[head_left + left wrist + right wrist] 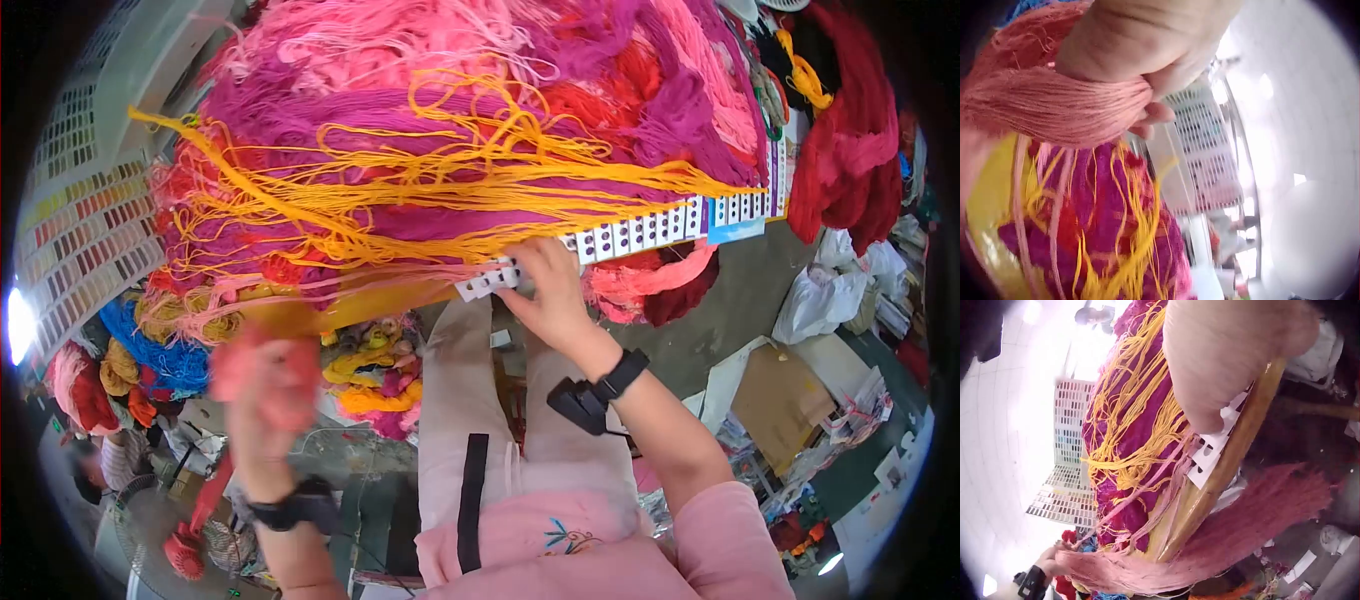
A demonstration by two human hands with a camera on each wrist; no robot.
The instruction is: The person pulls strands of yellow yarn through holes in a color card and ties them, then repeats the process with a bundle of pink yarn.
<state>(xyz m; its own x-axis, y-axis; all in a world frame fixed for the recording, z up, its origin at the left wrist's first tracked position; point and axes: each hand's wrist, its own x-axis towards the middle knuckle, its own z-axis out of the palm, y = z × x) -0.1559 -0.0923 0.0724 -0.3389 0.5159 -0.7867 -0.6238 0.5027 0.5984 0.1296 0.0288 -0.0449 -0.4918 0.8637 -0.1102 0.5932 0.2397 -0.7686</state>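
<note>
My left hand (pixel 265 385) grips a thick skein of coral-pink thread (pixel 1054 106); in the head view the hand is blurred, to the left below the table edge. Loose pink strands (pixel 1141 500) run from it toward the holed white card strip (pixel 485 281). At the table's front edge, my right hand (pixel 550 295) pinches that strip between thumb and fingers, with pink thread ends beside it. Long yellow-orange threads (pixel 450 190) lie just beyond, fanned leftward over purple skeins (pixel 300 130). The right wrist view shows the pink skein hanging in a long sweep below the wooden edge (pixel 1235 469).
Pink and red thread (pixel 400 40) is heaped across the table. More holed cards (pixel 640 232) line its edge toward the right, next to a light-blue card (pixel 735 230). Dark red skeins (pixel 855 130) hang at far right. Colour sample charts (pixel 90 235) stand at left; a fan (pixel 150 540) is lower left.
</note>
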